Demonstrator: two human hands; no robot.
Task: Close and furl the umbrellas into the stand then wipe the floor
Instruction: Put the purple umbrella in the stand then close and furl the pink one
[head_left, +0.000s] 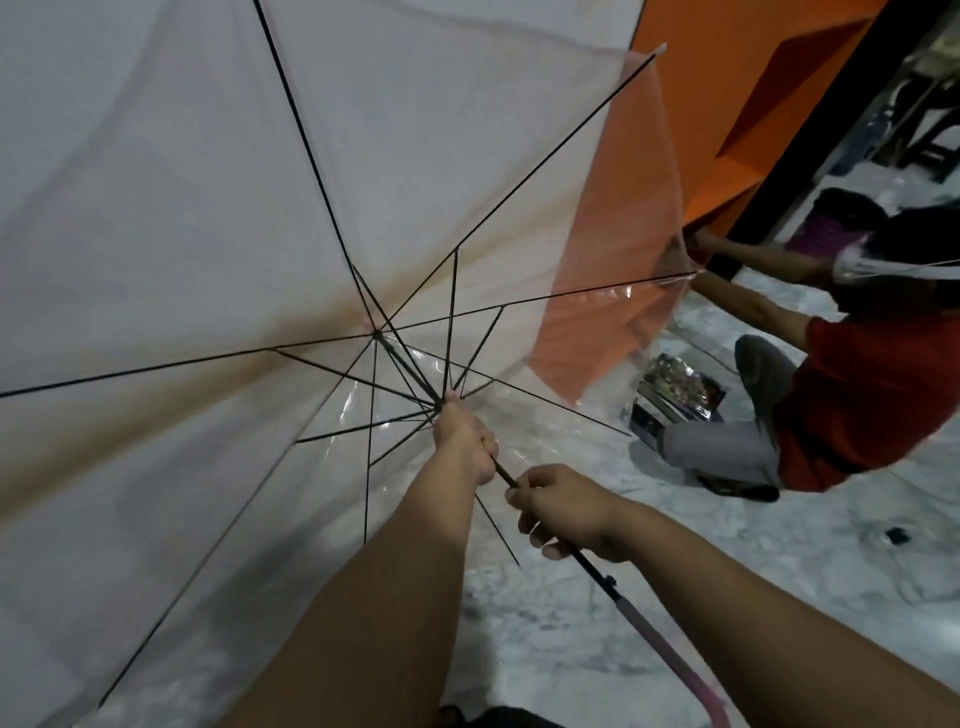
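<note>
An open clear umbrella (218, 218) with black ribs fills the left and middle of the head view, its canopy facing away from me. My left hand (464, 439) grips the black shaft just below the runner, where the stretchers meet. My right hand (563, 512) grips the same shaft (503, 474) lower down, nearer the pink handle (670, 649), which runs off toward the bottom right. No umbrella stand is in view.
A person in a red top (852, 395) crouches at the right on the marble floor (779, 545), holding another clear umbrella (852, 265). A shiny packet (680, 389) lies by their knee. An orange wall (727, 104) stands behind. A small dark object (896, 535) lies on the floor.
</note>
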